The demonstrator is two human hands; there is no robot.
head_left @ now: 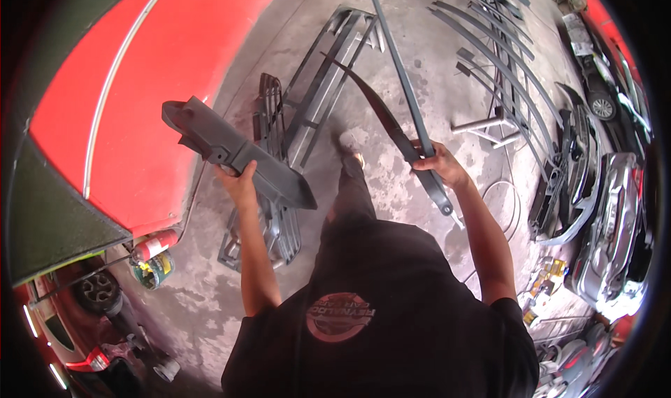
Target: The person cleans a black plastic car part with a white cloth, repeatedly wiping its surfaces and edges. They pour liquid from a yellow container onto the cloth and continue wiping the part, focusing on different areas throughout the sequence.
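My left hand [240, 183] grips the lower edge of a wide, dark grey moulded plastic trim panel [241, 150], with the thumb laid on its face. The panel slants in front of me, one end stepped and notched, the other tapering to a point. In my right hand [440, 164] are two long dark trim strips, pinched together where they cross. One, a straight strip [398, 59], reaches to the far edge of the view. The other, a curved tapering strip [377, 105], has a rounded lower end with a small hole. My fingers partly hide the crossing.
A metal stand [328, 62] is ahead on the stained floor, with slatted parts [269, 104] beside it. Curved strips [489, 55] hang on a rack at right, near car bumpers [608, 223]. At left are a red panel [154, 69], a fire extinguisher [155, 245] and a bucket [152, 271].
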